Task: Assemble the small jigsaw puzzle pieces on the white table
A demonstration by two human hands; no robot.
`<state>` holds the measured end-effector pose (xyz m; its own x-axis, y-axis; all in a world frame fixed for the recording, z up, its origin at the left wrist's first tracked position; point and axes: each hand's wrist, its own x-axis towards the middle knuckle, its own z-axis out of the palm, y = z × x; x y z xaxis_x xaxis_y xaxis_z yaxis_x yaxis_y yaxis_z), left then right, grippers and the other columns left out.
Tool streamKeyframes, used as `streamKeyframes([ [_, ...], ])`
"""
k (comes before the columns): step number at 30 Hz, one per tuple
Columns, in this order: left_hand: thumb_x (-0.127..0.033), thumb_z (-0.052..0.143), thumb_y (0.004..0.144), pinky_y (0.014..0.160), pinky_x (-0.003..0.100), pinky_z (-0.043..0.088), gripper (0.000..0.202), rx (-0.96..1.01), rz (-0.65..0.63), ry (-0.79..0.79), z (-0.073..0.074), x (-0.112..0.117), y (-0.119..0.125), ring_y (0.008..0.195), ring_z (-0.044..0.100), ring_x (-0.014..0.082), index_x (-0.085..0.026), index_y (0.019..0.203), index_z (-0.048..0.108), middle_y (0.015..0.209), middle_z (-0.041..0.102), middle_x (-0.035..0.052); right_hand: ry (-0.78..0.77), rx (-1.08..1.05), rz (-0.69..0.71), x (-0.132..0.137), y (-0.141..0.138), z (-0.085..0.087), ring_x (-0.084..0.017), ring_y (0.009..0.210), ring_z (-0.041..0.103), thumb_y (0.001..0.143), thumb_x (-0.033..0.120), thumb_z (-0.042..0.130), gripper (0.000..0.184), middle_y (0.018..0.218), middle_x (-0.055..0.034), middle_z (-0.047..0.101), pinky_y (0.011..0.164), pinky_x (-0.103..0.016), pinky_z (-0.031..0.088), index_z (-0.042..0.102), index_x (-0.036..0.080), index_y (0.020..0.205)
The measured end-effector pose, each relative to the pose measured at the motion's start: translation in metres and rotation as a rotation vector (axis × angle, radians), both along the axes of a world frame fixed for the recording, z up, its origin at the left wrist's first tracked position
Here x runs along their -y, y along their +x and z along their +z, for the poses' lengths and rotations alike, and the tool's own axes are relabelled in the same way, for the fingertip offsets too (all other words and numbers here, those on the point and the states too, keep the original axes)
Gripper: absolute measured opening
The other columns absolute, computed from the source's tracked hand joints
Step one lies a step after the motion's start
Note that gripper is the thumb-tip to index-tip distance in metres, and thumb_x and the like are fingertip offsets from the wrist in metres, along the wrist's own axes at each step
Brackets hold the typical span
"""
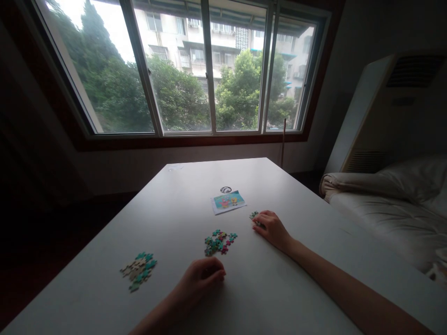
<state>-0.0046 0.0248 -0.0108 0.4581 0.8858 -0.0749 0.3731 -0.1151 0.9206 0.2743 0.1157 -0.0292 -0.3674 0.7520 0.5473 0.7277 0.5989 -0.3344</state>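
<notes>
My left hand [205, 278] rests on the white table with its fingers curled and the tips near the thumb; whether anything is between them is hidden. Just beyond it lies a loose pile of puzzle pieces [218, 243], mostly teal with some pink and yellow. My right hand [272, 229] is farther out, its bent fingers closed over a small cluster of puzzle pieces [253, 215], partly covered by the fingers. To the left sits another heap of puzzle pieces [138, 270], some teal side up, others showing plain beige backs.
A picture card [228, 202] with cartoon figures on teal lies mid-table, a dark-rimmed round item [226, 190] behind it. The white table [181, 195] narrows toward the window [209, 74]. A sofa [377, 204] and a tall cabinet-like unit [370, 107] stand at right; a thin pole [283, 144] is behind the table.
</notes>
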Motion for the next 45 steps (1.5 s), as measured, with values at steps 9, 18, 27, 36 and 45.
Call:
streamKeyframes([
  [9, -0.055, 0.059, 0.074, 0.056, 0.021, 0.033, 0.043, -0.01, 0.007, 0.016, -0.002, -0.002, 0.0, 0.061, 0.045, 0.0115, -0.012, 0.071, 0.06, 0.063, 0.054, 0.0006, 0.021, -0.023, 0.003, 0.001, -0.001, -0.003, -0.02, 0.084, 0.06, 0.083, 0.022, 0.058, 0.011, 0.085, -0.0066, 0.067, 0.08, -0.036, 0.046, 0.069, 0.021, 0.085],
  [18, -0.051, 0.058, 0.076, 0.057, 0.021, 0.034, 0.04, -0.017, 0.006, 0.028, -0.005, -0.002, -0.001, 0.061, 0.045, 0.0114, -0.011, 0.071, 0.06, 0.063, 0.055, 0.0009, 0.006, -0.106, -0.102, 0.0, 0.001, -0.001, -0.02, 0.082, 0.059, 0.084, 0.019, 0.055, 0.012, 0.083, -0.0055, 0.066, 0.079, -0.035, 0.045, 0.067, 0.02, 0.086],
  [27, -0.051, 0.058, 0.076, 0.057, 0.022, 0.034, 0.04, 0.003, 0.006, 0.011, -0.006, -0.002, -0.002, 0.061, 0.045, 0.0114, -0.011, 0.072, 0.059, 0.064, 0.055, 0.0008, -0.149, -0.405, -0.339, -0.013, 0.011, -0.002, -0.022, 0.08, 0.059, 0.079, 0.026, 0.048, 0.016, 0.084, -0.008, 0.065, 0.078, -0.036, 0.045, 0.06, 0.017, 0.083],
  [36, -0.049, 0.058, 0.076, 0.057, 0.021, 0.033, 0.038, -0.005, -0.001, 0.011, -0.003, -0.001, -0.001, 0.061, 0.043, 0.011, -0.011, 0.072, 0.058, 0.063, 0.053, 0.0002, -0.476, -0.415, -0.379, -0.028, 0.022, -0.007, -0.018, 0.07, 0.059, 0.071, 0.028, 0.051, 0.017, 0.072, -0.0047, 0.065, 0.065, -0.027, 0.043, 0.062, 0.016, 0.071],
  [45, -0.049, 0.058, 0.074, 0.056, 0.022, 0.031, 0.038, -0.022, 0.007, 0.011, -0.002, -0.002, 0.0, 0.06, 0.041, 0.011, -0.011, 0.071, 0.058, 0.062, 0.05, -0.0005, -0.883, -0.215, 0.091, -0.031, 0.064, 0.023, -0.012, 0.062, 0.051, 0.057, 0.038, 0.075, 0.035, 0.067, -0.0002, 0.06, 0.056, -0.023, 0.037, 0.065, 0.013, 0.079],
])
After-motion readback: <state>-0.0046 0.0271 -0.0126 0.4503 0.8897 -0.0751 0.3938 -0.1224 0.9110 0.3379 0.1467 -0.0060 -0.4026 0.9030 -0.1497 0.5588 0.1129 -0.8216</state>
